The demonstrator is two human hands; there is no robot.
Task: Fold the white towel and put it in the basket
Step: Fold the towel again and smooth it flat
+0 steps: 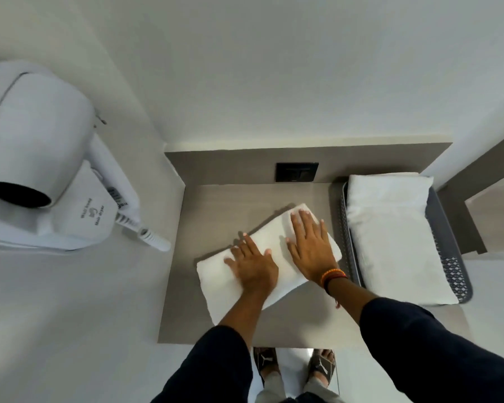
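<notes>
A white towel [216, 276] lies folded into a long rectangle, set at a slant on the grey-brown shelf [204, 205]. My left hand [252, 264] rests flat on its middle, fingers spread. My right hand [312, 242] presses flat on the towel's far right part, fingers apart, a braided band on the wrist. Neither hand grips the cloth. To the right stands a grey perforated basket [453, 269] with another folded white towel [390, 234] lying in it.
A white wall-mounted hair dryer [38, 158] hangs on the left wall with its coiled cord [152, 237] near the shelf's left edge. A black switch plate [296, 172] sits on the shelf's back panel. My sandalled feet [294, 366] show below the shelf's front edge.
</notes>
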